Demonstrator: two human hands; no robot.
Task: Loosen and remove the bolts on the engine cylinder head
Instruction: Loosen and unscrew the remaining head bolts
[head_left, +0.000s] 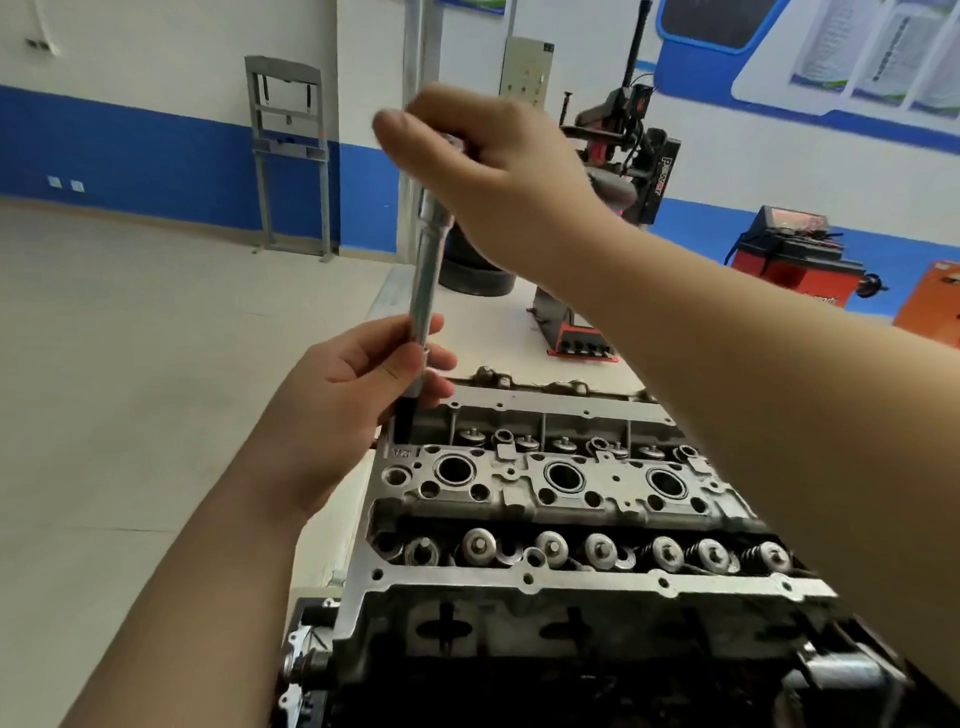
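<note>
An aluminium engine cylinder head (519, 579) fills the lower middle, with valve springs in rows and three round plug wells. A long chrome socket extension (428, 280) stands nearly upright over the head's far left corner, its dark lower end (404, 423) down in a recess there. My left hand (358, 384) grips the lower part of the shaft. My right hand (498, 171) grips the tool's top end, which is hidden under the fingers. The bolt under the socket is not visible.
The engine sits on a pale bench (498, 322). Behind it stand a tyre changer (623, 156), a black tyre (475, 270) and a red wheel balancer (795, 254). A grey metal frame (291, 156) leans on the blue-and-white wall. Open floor lies at the left.
</note>
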